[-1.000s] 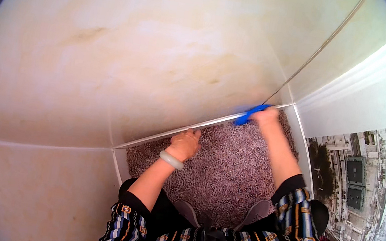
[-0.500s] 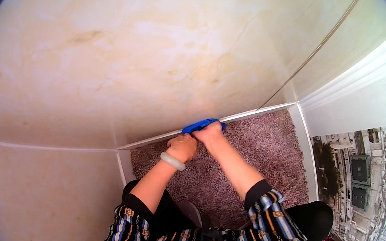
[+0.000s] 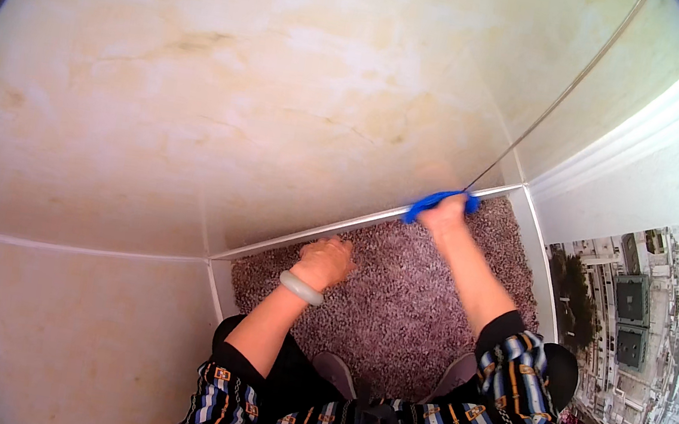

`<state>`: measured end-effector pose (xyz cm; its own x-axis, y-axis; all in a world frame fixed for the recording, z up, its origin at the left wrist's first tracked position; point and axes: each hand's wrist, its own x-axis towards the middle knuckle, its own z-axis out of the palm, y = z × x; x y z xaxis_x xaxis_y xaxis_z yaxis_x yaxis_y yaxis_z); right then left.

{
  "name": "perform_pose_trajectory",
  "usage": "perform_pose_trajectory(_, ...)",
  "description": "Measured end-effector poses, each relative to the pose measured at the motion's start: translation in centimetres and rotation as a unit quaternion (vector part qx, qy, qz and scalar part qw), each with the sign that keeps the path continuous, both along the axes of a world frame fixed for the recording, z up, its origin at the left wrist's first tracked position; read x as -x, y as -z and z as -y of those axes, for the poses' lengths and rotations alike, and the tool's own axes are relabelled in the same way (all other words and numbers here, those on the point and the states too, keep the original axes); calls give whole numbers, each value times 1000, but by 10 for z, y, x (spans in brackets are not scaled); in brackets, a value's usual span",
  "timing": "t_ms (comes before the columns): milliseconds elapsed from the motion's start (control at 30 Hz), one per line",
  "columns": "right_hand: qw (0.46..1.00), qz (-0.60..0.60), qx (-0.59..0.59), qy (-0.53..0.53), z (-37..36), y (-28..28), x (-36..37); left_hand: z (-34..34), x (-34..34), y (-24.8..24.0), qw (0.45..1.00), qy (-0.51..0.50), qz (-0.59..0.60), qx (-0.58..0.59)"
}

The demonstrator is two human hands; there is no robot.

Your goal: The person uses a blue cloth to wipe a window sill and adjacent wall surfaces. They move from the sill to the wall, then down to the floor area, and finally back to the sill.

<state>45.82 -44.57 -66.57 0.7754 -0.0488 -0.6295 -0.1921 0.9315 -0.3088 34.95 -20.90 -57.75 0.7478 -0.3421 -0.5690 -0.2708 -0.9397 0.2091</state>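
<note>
My right hand [image 3: 445, 213] presses a blue cloth [image 3: 423, 205] along the white skirting [image 3: 373, 217] at the foot of the marbled wall [image 3: 283, 117]. The cloth bunches out on both sides of the hand, partly smeared by motion. Farther left, my left hand [image 3: 327, 261] rests low beside the same skirting with its fingers curled, and no object shows in it. A pale bangle [image 3: 301, 287] circles the left wrist. Under both hands lies a mottled purple-brown shaggy carpet [image 3: 395, 307].
A thin cord [image 3: 560, 95] runs down the wall to near the right hand. White curtain-like folds [image 3: 628, 135] hang at the right, above a panel printed with an aerial city picture [image 3: 645, 324]. My shoes [image 3: 334, 373] stand on the carpet. Another wall section [image 3: 54, 328] rises at left.
My right hand has slid the blue cloth rightward along the skirting, away from my left hand. The left hand has stayed nearly in place.
</note>
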Motion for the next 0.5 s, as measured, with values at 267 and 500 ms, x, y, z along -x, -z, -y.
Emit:
perform_pose_trajectory(267,967,-23,-218,-131,-72,-70,40,-5,1,27,999,27,-42,-12)
perform_pose_trajectory(500,989,69,65,109,40,-95,7,12,4,14,998,34,-24,40)
